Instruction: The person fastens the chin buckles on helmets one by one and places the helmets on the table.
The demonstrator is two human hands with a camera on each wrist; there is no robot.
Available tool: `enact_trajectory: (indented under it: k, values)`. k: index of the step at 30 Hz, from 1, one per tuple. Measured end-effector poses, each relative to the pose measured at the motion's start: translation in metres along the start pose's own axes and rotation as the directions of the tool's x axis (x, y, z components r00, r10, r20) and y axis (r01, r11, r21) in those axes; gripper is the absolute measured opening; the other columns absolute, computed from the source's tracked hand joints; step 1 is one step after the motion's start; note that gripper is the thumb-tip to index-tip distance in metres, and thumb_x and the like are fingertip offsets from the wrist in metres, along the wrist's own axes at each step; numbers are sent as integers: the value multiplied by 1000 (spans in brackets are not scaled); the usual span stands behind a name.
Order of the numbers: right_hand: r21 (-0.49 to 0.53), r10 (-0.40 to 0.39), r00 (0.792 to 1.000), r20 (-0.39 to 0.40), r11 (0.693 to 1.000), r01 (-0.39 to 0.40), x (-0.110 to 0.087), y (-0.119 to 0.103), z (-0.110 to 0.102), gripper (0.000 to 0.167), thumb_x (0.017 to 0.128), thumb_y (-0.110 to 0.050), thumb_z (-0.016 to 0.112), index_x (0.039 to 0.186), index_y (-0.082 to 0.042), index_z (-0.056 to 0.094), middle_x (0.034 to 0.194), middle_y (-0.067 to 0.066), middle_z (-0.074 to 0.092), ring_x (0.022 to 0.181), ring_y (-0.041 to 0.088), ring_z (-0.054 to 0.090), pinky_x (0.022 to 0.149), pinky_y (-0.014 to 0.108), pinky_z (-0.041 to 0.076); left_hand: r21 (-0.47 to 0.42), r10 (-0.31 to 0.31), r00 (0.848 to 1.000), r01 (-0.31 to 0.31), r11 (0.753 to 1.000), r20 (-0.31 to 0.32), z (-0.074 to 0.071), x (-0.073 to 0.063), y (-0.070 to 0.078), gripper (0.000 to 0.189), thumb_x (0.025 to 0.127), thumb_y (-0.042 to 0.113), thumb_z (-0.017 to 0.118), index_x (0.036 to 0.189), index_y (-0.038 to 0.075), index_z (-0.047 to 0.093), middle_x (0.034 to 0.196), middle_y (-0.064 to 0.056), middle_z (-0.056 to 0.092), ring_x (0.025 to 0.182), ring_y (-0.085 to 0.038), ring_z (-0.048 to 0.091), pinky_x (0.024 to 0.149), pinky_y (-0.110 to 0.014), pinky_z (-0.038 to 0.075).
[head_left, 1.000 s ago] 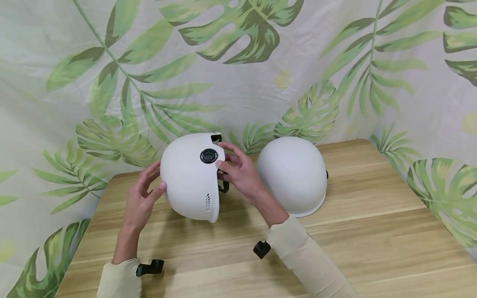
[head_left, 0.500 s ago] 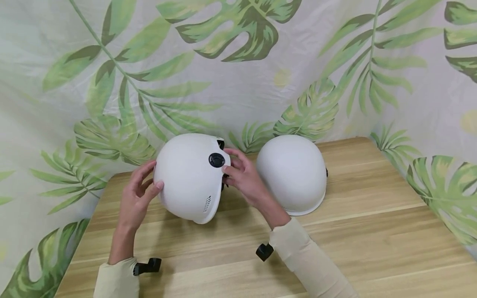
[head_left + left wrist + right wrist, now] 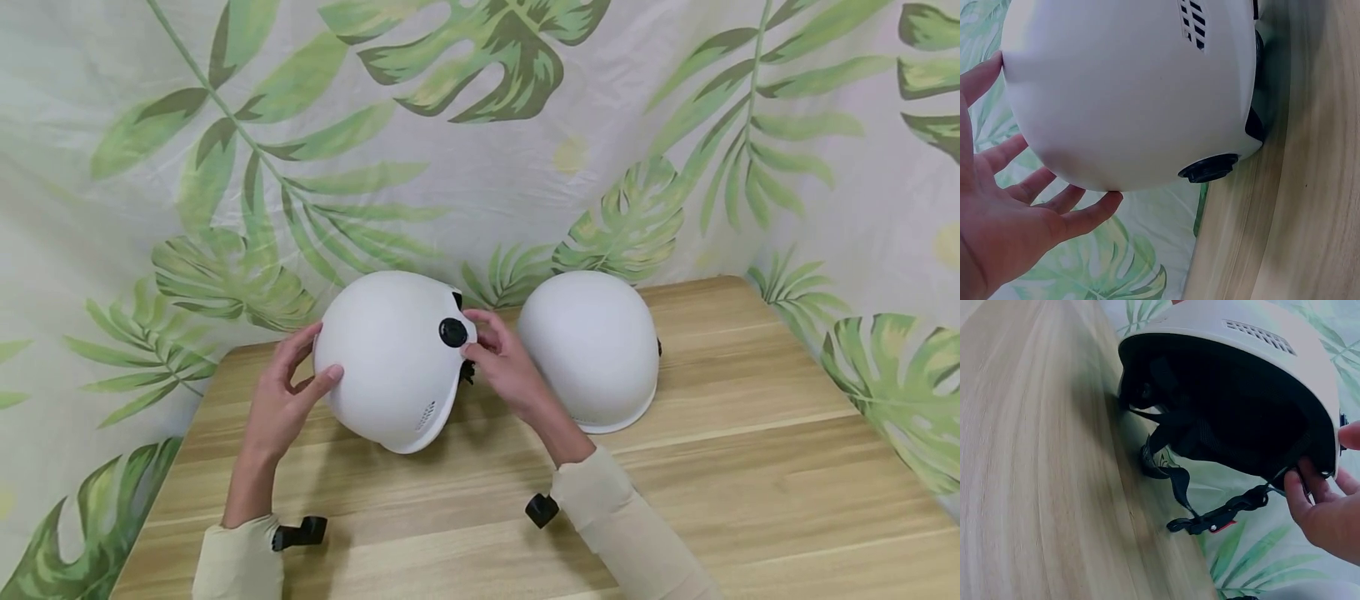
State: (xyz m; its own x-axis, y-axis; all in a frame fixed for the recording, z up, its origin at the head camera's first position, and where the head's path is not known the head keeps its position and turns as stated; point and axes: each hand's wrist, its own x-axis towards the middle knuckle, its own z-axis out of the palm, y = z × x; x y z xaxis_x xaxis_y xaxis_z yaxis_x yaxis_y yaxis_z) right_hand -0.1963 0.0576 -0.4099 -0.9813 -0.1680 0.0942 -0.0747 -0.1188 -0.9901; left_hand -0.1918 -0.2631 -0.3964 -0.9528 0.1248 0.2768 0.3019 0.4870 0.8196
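Note:
A white helmet (image 3: 390, 358) lies tipped on its side between my hands, with a black round fitting (image 3: 453, 332) and small vent slots near its rim. On its crown side, my left hand (image 3: 287, 400) holds the shell with spread, curved fingers and thumb, fingertips on the surface. At the opposite edge, my right hand (image 3: 504, 367) pinches the rim beside the round fitting, thumb outside and fingers inside. The right wrist view looks into the dark interior, where a black chin strap (image 3: 1179, 487) and its buckle (image 3: 1213, 520) with a red part dangle.
A second white helmet (image 3: 588, 350) stands dome up on the wooden table (image 3: 750, 467), just right of my right hand. Behind the table hangs a leaf-patterned cloth (image 3: 480, 167). Black camera mounts (image 3: 542, 510) stick out from both wrists.
The held helmet has turned so its rim and round fitting shift right and slightly down, and its opening shows less in the head view. My right hand moved right with the rim; both hands keep hold.

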Motion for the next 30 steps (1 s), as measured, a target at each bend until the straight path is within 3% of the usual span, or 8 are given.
enact_trajectory:
  k: [5,9,12,16,19,21,27,30]
  values:
    - [-37,25,998,-63,999,-27,-3,3,1,56,99,-5,58,154,-3,51,151,17,56,130,29,65,101,36,56,21,21,1000,-22,1000,12,4,0,0,69,98,15,75,161,21,47,166,-10,39,151,-39,42,94,-8,46]
    - [-83,37,995,-93,996,-45,-5,6,2,56,96,-7,64,151,-3,55,143,18,60,122,29,69,96,40,60,-5,-5,999,6,1000,33,5,0,-1,70,99,16,74,162,21,45,167,-12,37,148,-42,44,93,-5,43]
    - [-140,28,995,-98,989,-42,-5,8,2,56,95,-11,68,150,-5,57,140,18,63,121,31,69,101,43,59,-6,-34,998,34,999,47,4,-1,-1,71,99,18,74,163,21,43,168,-13,36,149,-44,44,94,-5,44]
    - [-215,34,994,-104,975,-56,-5,11,0,61,96,-22,73,152,-8,56,143,14,64,129,31,64,107,44,56,29,-48,997,47,998,59,4,-1,1,73,98,21,76,163,22,43,167,-12,38,150,-43,44,109,-34,53]
    - [-254,47,994,-99,965,-71,-5,11,-1,67,96,-31,76,155,-9,53,147,13,61,130,30,64,105,44,57,50,-37,997,34,998,62,6,-1,2,74,97,21,79,163,20,44,166,-14,39,150,-44,44,112,-61,48]
    - [-278,51,994,-93,958,-75,-5,11,-2,71,95,-35,77,156,-10,52,150,11,59,128,29,65,100,42,59,59,-23,998,20,998,62,7,-1,3,75,96,22,80,162,19,45,165,-15,40,150,-44,43,111,-67,46]
    - [-304,38,995,-88,951,-63,-4,11,-1,74,93,-39,79,157,-13,52,155,9,55,121,30,68,89,37,61,35,24,995,-28,999,92,7,0,2,72,98,16,75,163,17,44,165,-19,37,147,-50,42,108,-72,47]
    - [-313,26,996,-87,948,-52,-4,12,-1,69,94,-39,77,156,-18,54,158,10,49,127,34,65,94,42,60,25,25,995,-27,999,100,7,0,0,70,98,14,74,162,17,45,165,-16,37,147,-50,44,104,-53,56]
